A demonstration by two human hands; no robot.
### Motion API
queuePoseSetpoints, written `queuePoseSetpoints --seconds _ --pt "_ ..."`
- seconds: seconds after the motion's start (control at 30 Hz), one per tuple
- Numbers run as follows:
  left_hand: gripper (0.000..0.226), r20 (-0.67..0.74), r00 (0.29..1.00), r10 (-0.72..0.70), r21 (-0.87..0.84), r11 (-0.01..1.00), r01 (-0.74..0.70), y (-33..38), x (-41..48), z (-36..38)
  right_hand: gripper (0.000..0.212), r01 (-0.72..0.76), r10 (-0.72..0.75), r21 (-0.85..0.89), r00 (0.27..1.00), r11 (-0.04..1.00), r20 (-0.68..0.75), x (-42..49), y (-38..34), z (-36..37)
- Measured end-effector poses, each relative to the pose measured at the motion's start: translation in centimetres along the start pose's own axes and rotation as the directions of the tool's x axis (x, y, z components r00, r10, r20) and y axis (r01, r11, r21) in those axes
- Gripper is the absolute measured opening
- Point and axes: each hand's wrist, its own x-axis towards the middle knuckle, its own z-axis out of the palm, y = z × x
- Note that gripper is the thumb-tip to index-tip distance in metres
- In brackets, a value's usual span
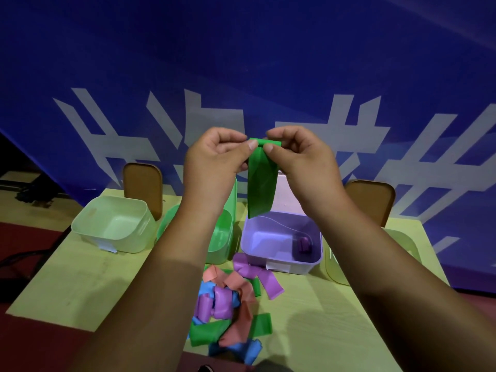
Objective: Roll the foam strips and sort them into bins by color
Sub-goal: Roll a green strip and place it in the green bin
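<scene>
above purple bin [281, 261]: both hands raised, l hand [214, 159] & r hand [300, 159] fingers [252, 146] pinching green strip [261, 181]

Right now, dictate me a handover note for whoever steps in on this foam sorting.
Left hand and right hand: both pinch the top of a green strip, roll barely begun, the rest hanging down.
Done: one purple roll lies in the purple bin.
Left: finish this roll, put it in the green bin, then work through the pile of loose strips on the table.
</scene>
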Motion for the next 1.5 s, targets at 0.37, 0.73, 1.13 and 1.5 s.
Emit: queuePoseSetpoints --seconds 0.37,0.73,1.13,1.5 --pt "0.014 -0.044 0.998 0.042 -0.03 0.999 -0.043 -0.1 -0.1 1.3 0.011 -0.019 0.023 0.074 0.999 0.997 -0.043 0.6 0.1 0.5" --pt "0.013 -0.097 0.995 0.035 -0.007 0.999 -0.036 0.1 0.4 1.8 0.006 0.049 -0.049 -0.017 0.998 0.999 -0.034 0.7 0.1 -0.3" --pt "0.01 -0.127 0.991 0.037 0.002 0.999 -0.037 0.3 0.3 1.9 0.006 -0.02 0.019 0.052 1.0 0.998 0.005 1.2 -0.1 0.0" --pt "0.014 -0.004 0.998 0.067 0.061 0.996 -0.067 0.8 0.5 0.4 0.003 -0.005 0.005 0.022 1.0 1.0 0.007 1.2 0.1 0.2"
